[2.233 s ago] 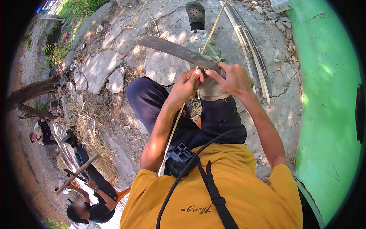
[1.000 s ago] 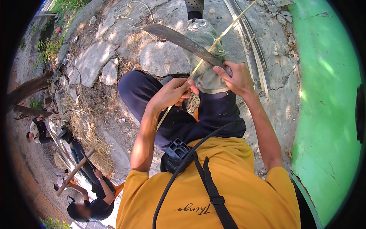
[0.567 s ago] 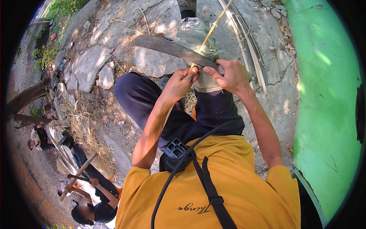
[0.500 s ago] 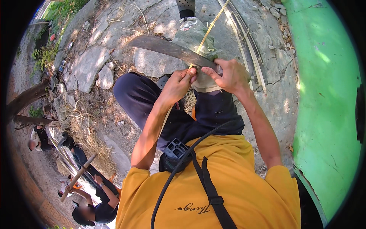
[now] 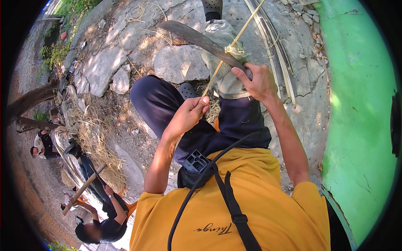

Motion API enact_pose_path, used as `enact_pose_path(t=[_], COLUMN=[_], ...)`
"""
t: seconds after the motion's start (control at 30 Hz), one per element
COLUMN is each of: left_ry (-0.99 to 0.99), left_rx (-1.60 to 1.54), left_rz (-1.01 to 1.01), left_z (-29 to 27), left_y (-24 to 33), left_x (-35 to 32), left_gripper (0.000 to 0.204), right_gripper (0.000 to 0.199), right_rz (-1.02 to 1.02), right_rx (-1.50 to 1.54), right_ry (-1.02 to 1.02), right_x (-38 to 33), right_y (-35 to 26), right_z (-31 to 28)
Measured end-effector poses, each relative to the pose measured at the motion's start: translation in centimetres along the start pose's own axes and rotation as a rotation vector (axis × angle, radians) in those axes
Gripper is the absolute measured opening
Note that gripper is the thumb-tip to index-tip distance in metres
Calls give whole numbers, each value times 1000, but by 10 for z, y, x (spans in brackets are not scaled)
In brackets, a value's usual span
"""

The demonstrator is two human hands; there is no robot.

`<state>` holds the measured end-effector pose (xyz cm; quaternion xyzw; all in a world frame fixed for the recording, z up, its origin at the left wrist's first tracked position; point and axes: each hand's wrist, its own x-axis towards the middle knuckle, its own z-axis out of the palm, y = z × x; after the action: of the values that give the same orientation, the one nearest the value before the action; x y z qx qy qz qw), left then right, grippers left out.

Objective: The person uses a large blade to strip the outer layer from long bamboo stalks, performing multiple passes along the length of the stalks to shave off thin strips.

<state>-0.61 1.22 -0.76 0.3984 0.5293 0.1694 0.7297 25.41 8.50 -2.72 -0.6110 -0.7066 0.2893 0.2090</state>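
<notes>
Since half a second ago your left hand has dropped away from your right hand toward your lap, drawing the thin bamboo strip with it across the long curved machete, which lies over your cloth-wrapped knee. Your right fingers are clamped on the machete's handle, your left fingers pinched together on the strip's lower end. Pull unevenly and, I judge, the strip could jump the edge and bring your left fingers onto the blade.
</notes>
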Motion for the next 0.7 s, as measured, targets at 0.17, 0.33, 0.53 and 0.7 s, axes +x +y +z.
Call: enact_pose_path(t=[0.17, 0.33, 0.53, 0.7], left_ry=[15, 120, 119, 132], left_rx=[148, 252, 234, 192], left_rz=[172, 203, 129, 205], left_z=[7, 5, 2, 10], left_y=[-3, -18, -20, -14], left_x=[35, 9, 2, 13], left_gripper=[45, 48, 48, 48], right_gripper=[70, 69, 69, 62], right_rz=[-80, 24, -31, -106], right_rx=[-110, -62, -114, -102], right_ry=[9, -25, 13, 28], right_x=[-6, 0, -4, -6], right_y=[-6, -2, -4, -2], right_z=[0, -2, 6, 3])
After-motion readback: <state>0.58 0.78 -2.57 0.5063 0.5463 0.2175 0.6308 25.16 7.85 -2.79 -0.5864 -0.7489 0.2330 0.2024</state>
